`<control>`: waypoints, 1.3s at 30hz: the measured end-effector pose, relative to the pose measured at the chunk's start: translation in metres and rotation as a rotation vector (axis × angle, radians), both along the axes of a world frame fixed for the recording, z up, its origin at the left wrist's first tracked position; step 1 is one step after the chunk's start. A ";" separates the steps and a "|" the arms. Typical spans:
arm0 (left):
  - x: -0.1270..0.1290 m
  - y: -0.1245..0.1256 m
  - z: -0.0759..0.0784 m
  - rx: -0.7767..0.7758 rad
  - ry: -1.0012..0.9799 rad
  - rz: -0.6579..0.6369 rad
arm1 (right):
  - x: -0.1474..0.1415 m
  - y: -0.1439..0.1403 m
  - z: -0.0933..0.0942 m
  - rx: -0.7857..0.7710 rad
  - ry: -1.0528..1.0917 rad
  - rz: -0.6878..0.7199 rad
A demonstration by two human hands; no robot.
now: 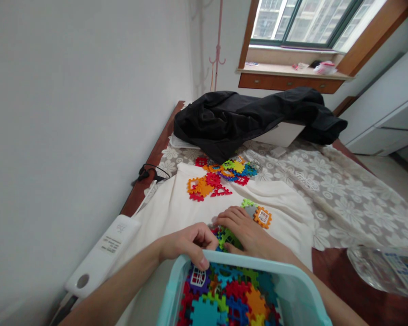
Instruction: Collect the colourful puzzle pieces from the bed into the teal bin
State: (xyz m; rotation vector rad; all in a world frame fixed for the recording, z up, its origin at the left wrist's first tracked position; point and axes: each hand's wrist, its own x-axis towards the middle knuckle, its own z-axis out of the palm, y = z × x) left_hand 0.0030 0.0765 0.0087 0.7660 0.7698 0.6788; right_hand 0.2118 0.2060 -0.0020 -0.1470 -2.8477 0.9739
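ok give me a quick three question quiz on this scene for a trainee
1. True or false: the left hand rests its fingers on the rim of the light blue bin.
2. Which lies closest to the right hand? A) black jacket B) orange block C) white device
3. Fill in: the loose pile of blocks lies on a ____ cloth.

Key: 1 true; 2 B; 3 cream. Whether either hand has a closed grip on a block cannot be told, as the blocks under the fingers are partly hidden.
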 end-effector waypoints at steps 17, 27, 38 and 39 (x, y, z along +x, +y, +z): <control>0.000 0.000 0.002 -0.027 -0.003 0.001 | 0.018 0.004 -0.004 -0.334 -0.137 -0.061; 0.002 0.000 0.004 -0.045 -0.003 0.006 | 0.044 0.022 0.009 -0.911 0.499 -0.334; 0.000 0.000 0.005 -0.067 -0.010 0.005 | 0.055 0.041 0.050 -0.552 0.248 0.184; 0.000 0.000 0.005 -0.064 -0.015 0.005 | 0.057 0.044 0.048 -0.531 0.247 0.142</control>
